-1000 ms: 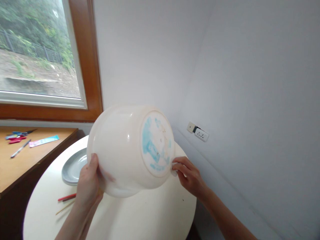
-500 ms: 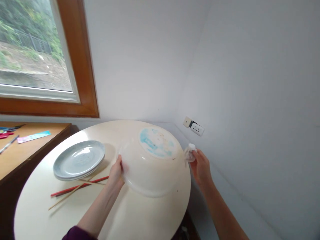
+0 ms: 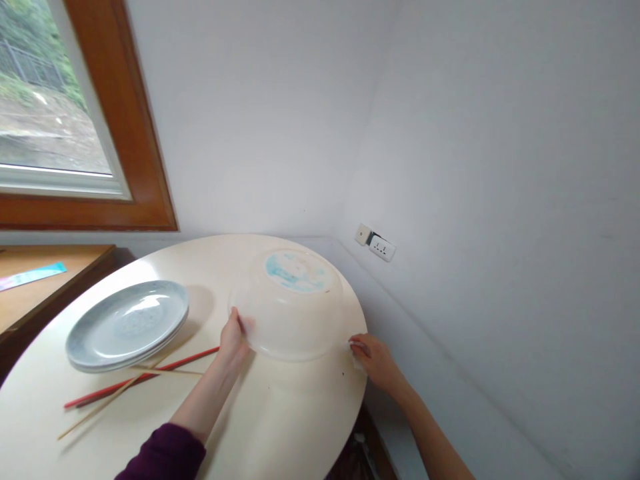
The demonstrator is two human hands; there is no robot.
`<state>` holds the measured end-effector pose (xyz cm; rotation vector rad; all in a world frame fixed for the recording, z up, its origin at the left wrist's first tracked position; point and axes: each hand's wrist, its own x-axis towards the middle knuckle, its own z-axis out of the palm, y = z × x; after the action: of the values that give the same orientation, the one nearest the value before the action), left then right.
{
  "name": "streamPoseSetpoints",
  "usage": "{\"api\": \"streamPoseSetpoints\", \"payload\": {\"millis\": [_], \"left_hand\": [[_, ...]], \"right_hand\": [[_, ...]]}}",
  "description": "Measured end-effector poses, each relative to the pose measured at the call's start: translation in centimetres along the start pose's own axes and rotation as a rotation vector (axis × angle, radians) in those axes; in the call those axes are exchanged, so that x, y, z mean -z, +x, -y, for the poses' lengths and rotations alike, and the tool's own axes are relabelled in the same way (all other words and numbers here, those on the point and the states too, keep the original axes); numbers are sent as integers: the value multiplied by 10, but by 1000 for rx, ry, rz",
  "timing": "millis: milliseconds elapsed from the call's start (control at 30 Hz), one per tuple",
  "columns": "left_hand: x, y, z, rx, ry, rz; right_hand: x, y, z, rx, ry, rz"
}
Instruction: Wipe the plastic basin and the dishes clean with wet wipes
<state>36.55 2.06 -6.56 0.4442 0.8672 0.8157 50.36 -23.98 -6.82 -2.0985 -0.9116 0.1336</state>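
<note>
The left hand [image 3: 234,340], clasping the upturned plastic bowl [image 3: 300,327] at its left edge, should steady it; the right hand [image 3: 374,359] pinches white tissue [image 3: 357,363].

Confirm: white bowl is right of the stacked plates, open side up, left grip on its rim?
Not quite: the head view shows the white bowl open side down, base up. It is right of the stacked plates, left grip on its rim.
</note>
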Motion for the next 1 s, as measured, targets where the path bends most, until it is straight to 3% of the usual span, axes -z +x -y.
{"api": "streamPoseSetpoints", "payload": {"millis": [167, 300, 367, 533, 633, 733, 833, 1000], "left_hand": [[2, 3, 9, -51, 63, 16], [9, 3, 9, -103, 153, 42], [13, 1, 7, -115, 204, 55], [23, -9, 2, -122, 316, 107], [25, -17, -1, -118, 372, 160], [27, -23, -4, -113, 426, 224], [28, -27, -6, -129, 547, 295], [32, -32, -6, -205, 721, 367]], "right_hand": [[-9, -3, 13, 74, -50, 242], [25, -16, 14, 43, -85, 592], [48, -23, 12, -12, -142, 643], [76, -31, 17, -130, -294, 478], [73, -33, 15, -153, -159, 532], [64, -36, -9, -265, 28, 520], [55, -40, -41, -387, -66, 314], [49, -48, -62, -396, -1, 207]]}}
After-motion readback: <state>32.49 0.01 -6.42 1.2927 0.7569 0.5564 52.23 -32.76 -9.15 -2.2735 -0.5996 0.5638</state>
